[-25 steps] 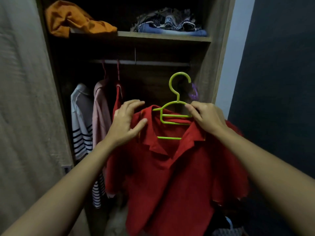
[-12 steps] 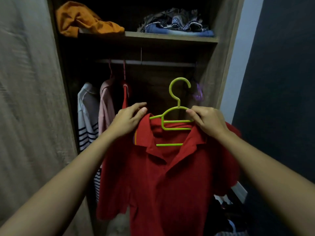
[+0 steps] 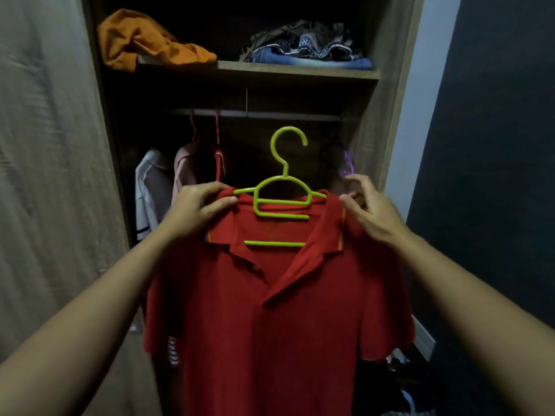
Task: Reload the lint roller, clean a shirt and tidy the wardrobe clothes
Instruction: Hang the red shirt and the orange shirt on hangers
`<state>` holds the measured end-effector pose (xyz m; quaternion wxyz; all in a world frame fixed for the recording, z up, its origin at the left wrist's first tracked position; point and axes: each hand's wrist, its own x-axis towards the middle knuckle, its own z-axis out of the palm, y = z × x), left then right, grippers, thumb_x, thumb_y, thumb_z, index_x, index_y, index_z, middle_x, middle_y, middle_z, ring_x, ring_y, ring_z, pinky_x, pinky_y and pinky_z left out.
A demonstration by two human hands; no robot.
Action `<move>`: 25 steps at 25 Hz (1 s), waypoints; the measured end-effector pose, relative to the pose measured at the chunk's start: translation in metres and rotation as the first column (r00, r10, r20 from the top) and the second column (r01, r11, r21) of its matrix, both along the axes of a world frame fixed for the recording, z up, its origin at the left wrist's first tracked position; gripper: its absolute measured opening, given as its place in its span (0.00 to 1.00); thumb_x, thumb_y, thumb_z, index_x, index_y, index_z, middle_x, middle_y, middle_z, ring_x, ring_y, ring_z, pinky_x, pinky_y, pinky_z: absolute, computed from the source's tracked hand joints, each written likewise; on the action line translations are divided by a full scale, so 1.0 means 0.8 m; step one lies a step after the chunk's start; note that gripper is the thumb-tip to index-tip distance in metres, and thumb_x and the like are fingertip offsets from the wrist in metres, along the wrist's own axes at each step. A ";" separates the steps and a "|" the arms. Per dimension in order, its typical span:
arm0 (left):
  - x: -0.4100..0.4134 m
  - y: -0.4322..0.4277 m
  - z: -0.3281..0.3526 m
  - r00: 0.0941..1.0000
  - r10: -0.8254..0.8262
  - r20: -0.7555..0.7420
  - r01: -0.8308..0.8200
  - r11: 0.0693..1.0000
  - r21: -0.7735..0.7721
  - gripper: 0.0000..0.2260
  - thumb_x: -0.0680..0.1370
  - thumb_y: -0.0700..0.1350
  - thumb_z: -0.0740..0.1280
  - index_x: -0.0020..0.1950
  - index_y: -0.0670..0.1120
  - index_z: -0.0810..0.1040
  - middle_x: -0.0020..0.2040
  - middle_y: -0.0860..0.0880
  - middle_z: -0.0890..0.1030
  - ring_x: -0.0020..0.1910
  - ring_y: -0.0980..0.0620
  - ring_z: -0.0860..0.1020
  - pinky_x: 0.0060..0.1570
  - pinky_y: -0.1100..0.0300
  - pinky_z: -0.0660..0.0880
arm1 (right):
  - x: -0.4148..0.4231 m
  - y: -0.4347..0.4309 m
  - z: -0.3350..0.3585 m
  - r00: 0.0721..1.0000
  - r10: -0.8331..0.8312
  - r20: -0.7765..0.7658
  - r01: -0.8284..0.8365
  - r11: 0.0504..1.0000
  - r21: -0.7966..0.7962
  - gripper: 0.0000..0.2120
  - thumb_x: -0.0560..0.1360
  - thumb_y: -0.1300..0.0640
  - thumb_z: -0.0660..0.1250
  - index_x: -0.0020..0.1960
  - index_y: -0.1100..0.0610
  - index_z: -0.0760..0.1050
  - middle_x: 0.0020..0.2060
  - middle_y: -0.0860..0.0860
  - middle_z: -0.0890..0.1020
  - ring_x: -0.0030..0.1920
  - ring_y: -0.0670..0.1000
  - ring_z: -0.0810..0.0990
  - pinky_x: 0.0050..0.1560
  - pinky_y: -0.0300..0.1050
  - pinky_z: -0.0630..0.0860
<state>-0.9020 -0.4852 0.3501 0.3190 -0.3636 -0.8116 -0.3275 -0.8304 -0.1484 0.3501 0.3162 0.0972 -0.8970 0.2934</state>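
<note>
At centre frame a red polo shirt [image 3: 270, 310] hangs on a green hanger [image 3: 283, 202], held up in front of the open wardrobe. The left hand [image 3: 195, 210] pinches the shirt's shoulder and the hanger's arm between thumb and fingers, carrying the weight. The right hand [image 3: 371, 210] is loosely open at the opposite shoulder, fingertips by the collar edge, seemingly settling the cloth squarely so it will not slip. The hook sits below the rail [image 3: 258, 114] in the upper middle, free, likely ready to go beside the hung clothes [image 3: 168, 187] at left.
</note>
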 end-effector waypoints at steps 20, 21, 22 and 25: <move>0.001 -0.020 0.008 0.997 -0.013 0.082 0.011 1.000 0.016 0.09 0.74 0.51 0.69 0.51 0.50 0.81 0.46 0.60 0.80 0.46 0.53 0.79 0.45 0.64 0.72 | -0.002 0.001 0.009 0.964 0.127 0.232 -0.129 0.992 -0.009 0.17 0.79 0.50 0.58 0.66 0.53 0.72 0.56 0.44 0.75 0.58 0.44 0.73 0.57 0.39 0.68; 0.004 -0.013 0.009 0.995 -0.030 0.095 0.030 1.000 0.002 0.06 0.75 0.50 0.68 0.51 0.52 0.80 0.44 0.60 0.81 0.46 0.55 0.79 0.44 0.67 0.71 | -0.005 -0.004 0.008 0.952 0.141 0.270 -0.156 0.987 0.033 0.16 0.78 0.49 0.59 0.63 0.53 0.74 0.55 0.45 0.77 0.56 0.45 0.75 0.58 0.41 0.70; 0.009 -0.007 0.014 0.993 -0.038 0.110 0.040 0.999 -0.015 0.05 0.76 0.49 0.67 0.51 0.56 0.79 0.42 0.61 0.81 0.45 0.58 0.79 0.44 0.69 0.70 | -0.009 -0.006 0.006 0.948 0.154 0.280 -0.172 0.984 0.041 0.13 0.78 0.50 0.60 0.60 0.53 0.75 0.52 0.46 0.79 0.54 0.45 0.77 0.58 0.43 0.72; 0.020 -0.010 0.034 0.972 0.027 0.234 0.003 0.992 -0.129 0.11 0.77 0.53 0.64 0.59 0.59 0.76 0.46 0.63 0.79 0.50 0.63 0.76 0.52 0.68 0.70 | -0.016 -0.006 -0.001 0.954 0.198 0.226 -0.186 0.980 -0.074 0.08 0.78 0.53 0.61 0.54 0.53 0.76 0.46 0.47 0.81 0.50 0.48 0.79 0.53 0.45 0.74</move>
